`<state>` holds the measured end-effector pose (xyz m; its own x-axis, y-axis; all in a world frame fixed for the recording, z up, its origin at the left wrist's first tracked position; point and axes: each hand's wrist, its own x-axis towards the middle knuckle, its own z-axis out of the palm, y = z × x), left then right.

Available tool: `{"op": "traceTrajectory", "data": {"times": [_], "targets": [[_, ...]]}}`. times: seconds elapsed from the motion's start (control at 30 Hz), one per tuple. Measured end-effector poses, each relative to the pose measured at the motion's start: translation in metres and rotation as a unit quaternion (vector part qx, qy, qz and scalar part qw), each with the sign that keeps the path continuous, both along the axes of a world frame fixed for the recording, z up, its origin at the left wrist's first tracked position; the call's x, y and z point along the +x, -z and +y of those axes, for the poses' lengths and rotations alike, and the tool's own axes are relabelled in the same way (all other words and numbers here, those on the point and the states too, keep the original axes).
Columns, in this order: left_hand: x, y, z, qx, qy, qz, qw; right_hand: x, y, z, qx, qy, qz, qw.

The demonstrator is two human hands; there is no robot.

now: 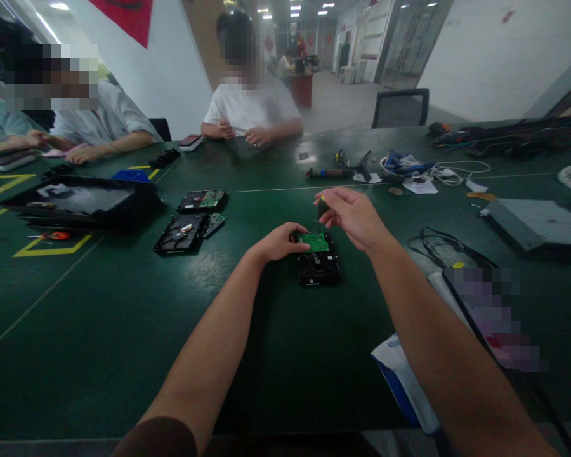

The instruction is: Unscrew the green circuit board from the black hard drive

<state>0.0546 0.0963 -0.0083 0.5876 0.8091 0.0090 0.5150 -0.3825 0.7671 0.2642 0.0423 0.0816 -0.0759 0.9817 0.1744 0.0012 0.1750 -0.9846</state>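
A black hard drive [320, 271] lies flat on the dark green table, with its green circuit board [318, 242] facing up at the far end. My left hand [284, 241] grips the drive's left side, the thumb resting near the board's edge. In my right hand [349, 216] is a screwdriver [321, 206], its dark handle with a bit of yellow pinched between the fingers. The screwdriver stands nearly upright, shaft pointing down at the board's far edge. Whether its tip sits in a screw is too small to tell.
Left of the drive lie two more hard drives [181, 235] [202, 200] and a loose circuit board [215, 224]. Black trays [90, 200] and an orange screwdriver [56, 235] are farther left. A metal box [537, 223], cables and a power tool [330, 172] lie right and behind. People sit opposite.
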Motion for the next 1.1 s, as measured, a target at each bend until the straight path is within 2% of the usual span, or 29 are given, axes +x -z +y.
{"op": "traceTrajectory", "data": {"times": [0.13,0.2,0.4,0.53,0.6,0.77,0.93,1.1], "targets": [[0.0,0.0,0.0,-0.011,-0.004,0.004,1.0,-0.001,0.0,-0.001,-0.005,-0.002,0.015,1.0],[0.0,0.0,0.0,-0.012,-0.004,0.005,1.0,0.001,0.0,0.0,0.009,0.011,-0.008,1.0],[0.0,0.0,0.0,0.0,0.002,0.005,1.0,0.009,0.005,0.006,0.064,0.102,-0.134,0.984],[0.0,0.0,0.0,-0.005,-0.005,0.007,1.0,0.01,0.006,0.007,0.058,0.14,-0.147,0.977],[0.0,0.0,0.0,-0.009,-0.003,0.005,1.0,0.008,0.005,0.006,0.052,0.131,-0.128,0.982],[-0.001,0.0,0.0,-0.007,-0.002,0.005,1.0,0.003,-0.001,0.0,0.02,0.044,-0.056,0.997],[-0.001,0.002,0.001,0.006,0.006,0.005,1.0,0.0,-0.004,-0.003,-0.003,-0.016,-0.012,1.0],[-0.001,0.002,0.001,0.009,0.007,0.0,1.0,-0.001,-0.003,-0.003,-0.022,-0.033,0.051,0.998]]}}
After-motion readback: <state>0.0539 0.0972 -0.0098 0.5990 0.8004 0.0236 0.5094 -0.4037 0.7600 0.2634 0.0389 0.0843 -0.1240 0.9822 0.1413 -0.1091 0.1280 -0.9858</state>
